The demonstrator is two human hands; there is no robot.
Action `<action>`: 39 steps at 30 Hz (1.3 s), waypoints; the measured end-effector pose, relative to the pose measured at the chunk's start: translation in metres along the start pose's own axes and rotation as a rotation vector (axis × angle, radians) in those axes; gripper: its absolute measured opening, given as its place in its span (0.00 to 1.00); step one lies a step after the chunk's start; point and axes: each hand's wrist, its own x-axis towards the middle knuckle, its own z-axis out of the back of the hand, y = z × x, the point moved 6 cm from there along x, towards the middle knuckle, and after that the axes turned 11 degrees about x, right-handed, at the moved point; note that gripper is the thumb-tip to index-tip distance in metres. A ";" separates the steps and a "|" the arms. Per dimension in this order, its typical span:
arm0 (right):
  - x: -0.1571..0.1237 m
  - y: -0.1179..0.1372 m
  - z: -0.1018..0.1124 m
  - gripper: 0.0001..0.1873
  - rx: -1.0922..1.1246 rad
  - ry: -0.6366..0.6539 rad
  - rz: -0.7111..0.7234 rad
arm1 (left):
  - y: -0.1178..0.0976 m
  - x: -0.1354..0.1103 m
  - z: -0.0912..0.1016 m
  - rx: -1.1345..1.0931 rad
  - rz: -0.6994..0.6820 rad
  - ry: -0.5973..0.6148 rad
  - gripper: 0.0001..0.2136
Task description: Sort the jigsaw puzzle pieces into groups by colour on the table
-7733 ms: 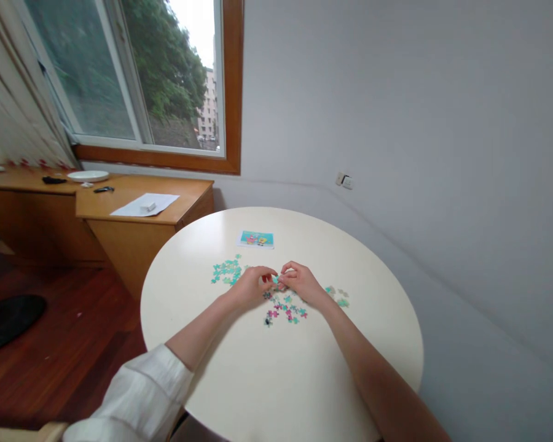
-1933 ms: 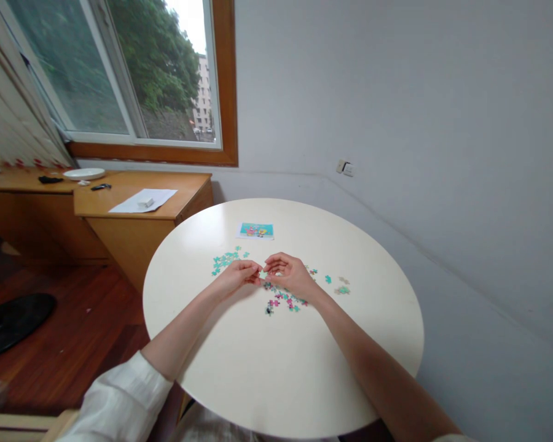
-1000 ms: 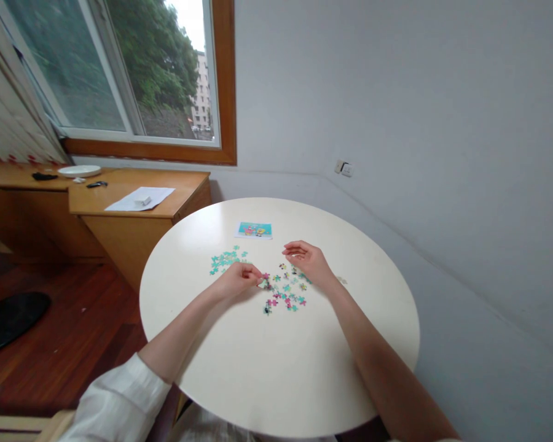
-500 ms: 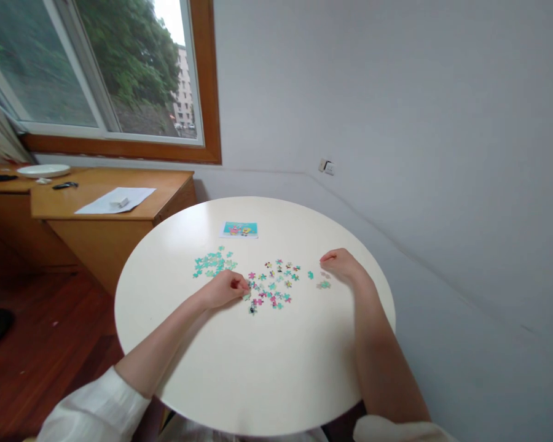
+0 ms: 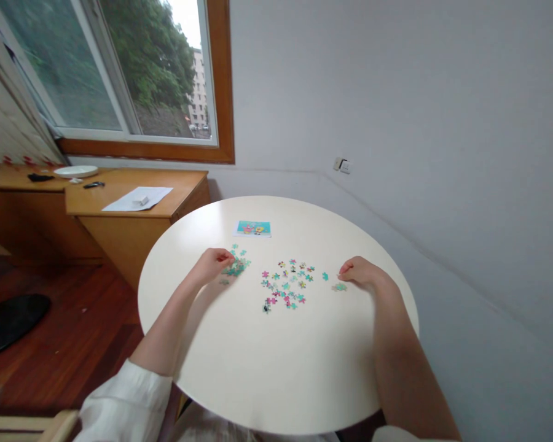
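Note:
My left hand [image 5: 215, 265] is over the left cluster of teal puzzle pieces [image 5: 238, 267], its thumb and fingertips pinched together; whatever lies between them is too small to make out. On the right, my right hand [image 5: 360, 271] pinches a small pale puzzle piece [image 5: 340, 277] at its fingertips, low over the table. Just below those fingers lie joined teal puzzle pieces [image 5: 339, 286], and a single teal piece [image 5: 325, 276] sits to their left. Between my hands spreads a loose group of pink, yellow and teal puzzle pieces [image 5: 286, 286].
A picture card [image 5: 253, 229] with cartoon figures lies toward the back of the round white table [image 5: 276, 368]. At the left a wooden desk [image 5: 188, 184] carries paper [image 5: 152, 195] and a white plate [image 5: 76, 171]. The wall [image 5: 396, 123] stands behind and to the right.
My left hand has moved from the middle group to the teal cluster on the left. My right hand has lowered to the pieces beside it. The view has turned slightly left.

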 end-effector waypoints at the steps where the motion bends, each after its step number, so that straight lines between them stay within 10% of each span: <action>1: -0.001 0.002 -0.001 0.04 0.015 0.006 0.012 | 0.010 0.002 0.007 0.005 0.052 -0.028 0.11; 9: -0.004 0.014 -0.005 0.05 0.086 0.025 0.052 | 0.050 0.002 0.017 0.133 0.218 0.043 0.09; 26: -0.002 0.030 -0.005 0.06 0.251 -0.069 0.177 | 0.034 -0.005 0.031 0.520 0.233 -0.053 0.06; 34: -0.014 0.076 -0.032 0.11 0.636 -0.073 0.322 | 0.013 -0.001 0.017 0.032 0.100 -0.160 0.16; 39: -0.020 0.103 -0.072 0.16 0.768 0.056 0.368 | -0.025 -0.012 -0.022 -0.165 -0.044 0.030 0.18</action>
